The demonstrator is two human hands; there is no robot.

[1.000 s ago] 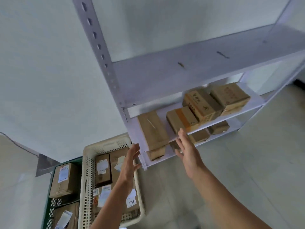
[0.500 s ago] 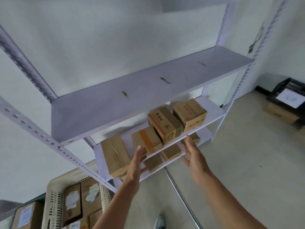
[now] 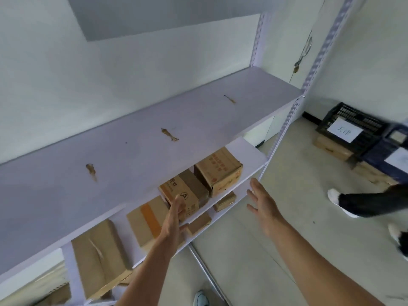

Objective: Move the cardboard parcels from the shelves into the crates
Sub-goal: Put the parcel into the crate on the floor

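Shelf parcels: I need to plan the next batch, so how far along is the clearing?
Done: the top shelf is bare. In hand: nothing is gripped; the left hand and right hand are open at the middle shelf, either side of the printed parcel. Left: four parcels there, including the orange-taped parcel, plus smaller parcels on the shelf below.

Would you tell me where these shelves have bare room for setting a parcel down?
The upper shelf is bare along its length, only brown smears on it. The middle shelf is free only at its right end, past the rightmost box. Leftward, four boxes crowd it, the left hand among them.
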